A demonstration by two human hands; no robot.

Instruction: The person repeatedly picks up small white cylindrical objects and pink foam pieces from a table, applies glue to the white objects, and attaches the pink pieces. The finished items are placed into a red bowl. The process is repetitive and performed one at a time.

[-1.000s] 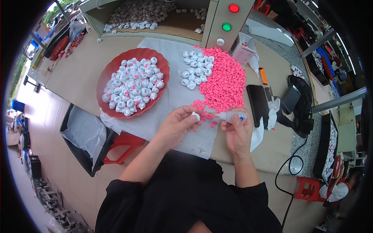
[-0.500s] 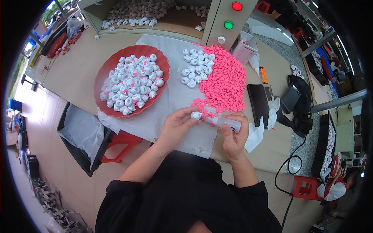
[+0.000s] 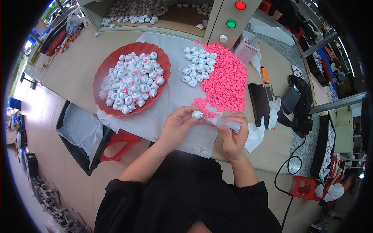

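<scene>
A small white piece point(image 3: 197, 114) is pinched in the left hand point(image 3: 176, 126), grip narrow, just above the counter point(image 3: 74, 70) edge. A small clear squeeze bottle point(image 3: 226, 124) is held in the right hand point(image 3: 234, 136), grip shut round it, nozzle touching the piece. Nearby: a pink parts pile point(image 3: 225, 77) w/ loose white pieces point(image 3: 196, 68) beside it; a red tray point(image 3: 101, 73) of white pieces is set further left.
</scene>
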